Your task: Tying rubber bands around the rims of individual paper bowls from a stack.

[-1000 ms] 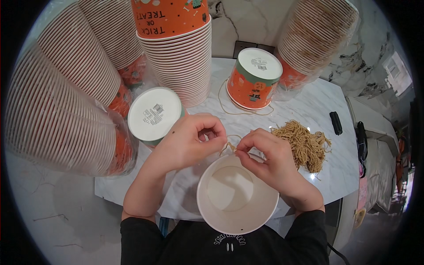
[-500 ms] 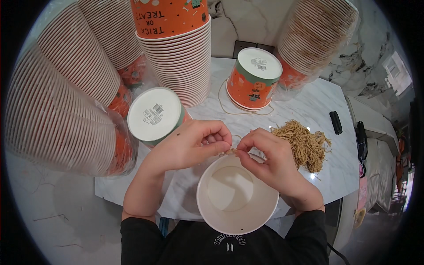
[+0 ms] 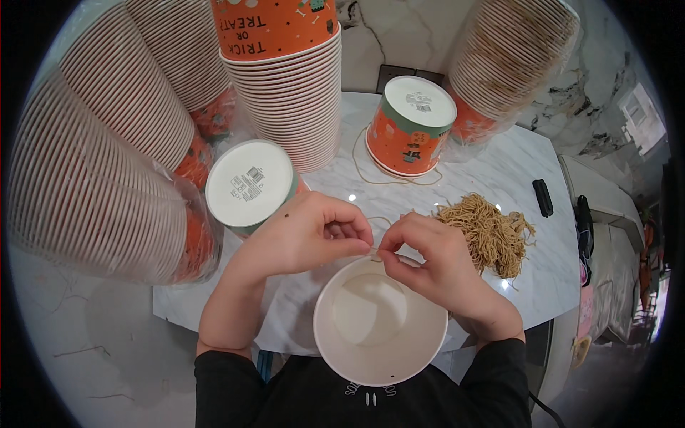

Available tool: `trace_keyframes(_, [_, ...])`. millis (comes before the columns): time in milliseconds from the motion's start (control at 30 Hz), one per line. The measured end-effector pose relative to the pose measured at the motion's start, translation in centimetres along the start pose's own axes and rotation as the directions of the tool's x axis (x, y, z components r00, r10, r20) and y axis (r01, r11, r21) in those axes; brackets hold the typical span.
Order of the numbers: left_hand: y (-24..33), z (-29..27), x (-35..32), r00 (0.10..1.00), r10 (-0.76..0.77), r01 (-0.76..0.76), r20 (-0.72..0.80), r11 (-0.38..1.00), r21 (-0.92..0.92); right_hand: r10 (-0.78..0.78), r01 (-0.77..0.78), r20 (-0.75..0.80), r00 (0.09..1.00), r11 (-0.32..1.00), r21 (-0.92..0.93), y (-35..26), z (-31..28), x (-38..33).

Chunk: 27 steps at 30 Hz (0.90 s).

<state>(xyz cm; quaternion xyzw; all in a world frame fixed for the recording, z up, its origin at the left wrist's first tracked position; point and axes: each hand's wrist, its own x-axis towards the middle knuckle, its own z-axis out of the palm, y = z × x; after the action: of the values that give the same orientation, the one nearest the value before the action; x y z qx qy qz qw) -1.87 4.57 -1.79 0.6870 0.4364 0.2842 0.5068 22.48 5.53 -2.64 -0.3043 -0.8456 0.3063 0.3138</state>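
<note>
An open paper bucket (image 3: 357, 360), white inside, stands in front of my body with a small dark hole near its near rim. At the far rim, my left hand (image 3: 303, 232) and my right hand (image 3: 432, 260) are closed in pinches, fingertips almost meeting. Between them is a thin tan string (image 3: 377, 259), partly hidden by the fingers; a bit of it curves up behind. A heap of tan strings (image 3: 489, 232) lies beyond my right hand. Just past my left wrist is an upside-down orange and green bucket (image 3: 250, 185) with a white base.
Tall stacks of nested buckets, one in the middle (image 3: 289, 100) and several wrapped in clear plastic (image 3: 107, 178), rise at left; another wrapped stack (image 3: 510, 60) stands far right. An upturned bucket (image 3: 410, 135) with string around it and a small black object (image 3: 543, 198) sit on the marbled table (image 3: 524, 160).
The open bucket has shifted slightly left and toward me. My right fingertips have moved a little left and down, and the string between the hands looks straighter.
</note>
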Motion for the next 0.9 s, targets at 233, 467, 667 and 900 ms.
trace_keyframes(233, [0.4, -0.2, -0.6, 1.000, 0.028, -0.026, -0.015, 0.991, 0.132, -0.049, 0.049, 0.021, 0.999, 0.998, -0.041, 0.2, 0.0, 0.0])
trace_keyframes(467, [0.4, 0.3, -0.5, 0.998, 0.063, -0.061, -0.007, 0.988, 0.139, -0.047, 0.048, 0.019, 0.999, 0.996, -0.072, 0.2, -0.5, -0.1])
trace_keyframes(667, [0.7, 1.5, 0.1, 0.999, 0.017, -0.024, -0.035, 0.982, -0.186, -0.022, 0.021, 0.004, 1.000, 0.999, 0.033, 0.5, 0.6, 0.0])
trace_keyframes(900, [0.6, 0.5, -0.5, 0.996, 0.021, -0.031, -0.085, 0.991, -0.129, 0.027, -0.030, 0.068, 0.997, 0.998, 0.046, 0.1, 0.2, 0.0])
